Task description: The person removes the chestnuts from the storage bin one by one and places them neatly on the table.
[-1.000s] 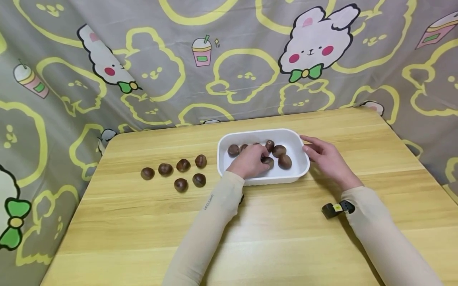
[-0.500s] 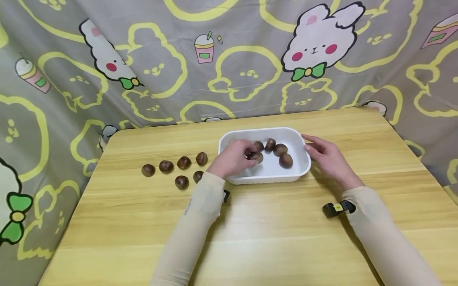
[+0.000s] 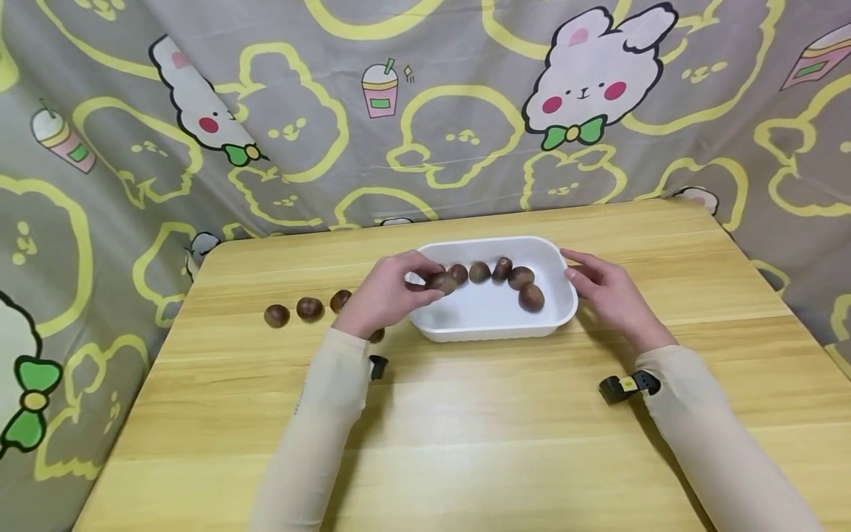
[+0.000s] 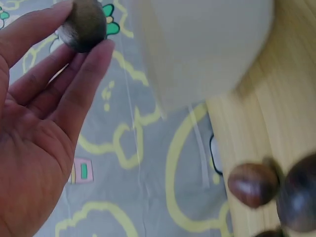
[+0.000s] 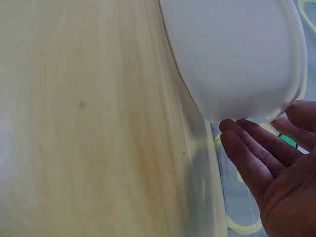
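A white oblong container (image 3: 492,319) stands on the table, with several brown chestnuts (image 3: 521,278) along its far side and right part. Above its left end my left hand (image 3: 388,288) pinches a chestnut (image 3: 442,282) between thumb and fingertips. The left wrist view shows that held chestnut (image 4: 86,25) apart from the container's outer wall (image 4: 197,49). My right hand (image 3: 610,295) touches the container's right end, thumb near the rim. In the right wrist view the right hand (image 5: 286,173) has its fingers nearly straight against the end wall.
Left of the container, several chestnuts (image 3: 309,309) lie on the wooden table (image 3: 465,428), some partly hidden behind the left hand. A grey patterned curtain (image 3: 439,133) hangs along the table's back edge. Black wrist cameras (image 3: 618,389) sit on the forearms.
My left hand has taken a chestnut from the middle of the container and carried it left and up, over the left end. The right hand has stayed at the right end.
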Demonstrator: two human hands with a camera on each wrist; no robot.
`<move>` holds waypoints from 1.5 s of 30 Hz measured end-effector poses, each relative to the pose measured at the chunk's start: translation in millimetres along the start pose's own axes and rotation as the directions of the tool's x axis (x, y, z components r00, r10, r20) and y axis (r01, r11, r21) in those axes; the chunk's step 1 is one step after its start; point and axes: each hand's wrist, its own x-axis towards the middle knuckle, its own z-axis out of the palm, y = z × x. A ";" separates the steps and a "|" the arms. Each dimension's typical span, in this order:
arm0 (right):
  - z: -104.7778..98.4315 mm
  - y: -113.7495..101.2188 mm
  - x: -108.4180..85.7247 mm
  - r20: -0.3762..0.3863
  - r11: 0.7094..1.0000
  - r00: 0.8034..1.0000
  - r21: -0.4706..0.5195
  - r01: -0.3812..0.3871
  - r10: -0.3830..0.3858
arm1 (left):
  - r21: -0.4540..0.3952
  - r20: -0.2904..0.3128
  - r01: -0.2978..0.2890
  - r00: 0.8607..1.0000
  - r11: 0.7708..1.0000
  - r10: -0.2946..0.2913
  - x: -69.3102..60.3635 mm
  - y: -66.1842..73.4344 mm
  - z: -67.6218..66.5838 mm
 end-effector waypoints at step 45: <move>0.4 2.1 0.4 0.002 0.999 1.000 0.032 0.020 -0.020 | 0.187 -0.088 0.400 0.917 0.897 -0.390 -147.6 -82.4 -101.3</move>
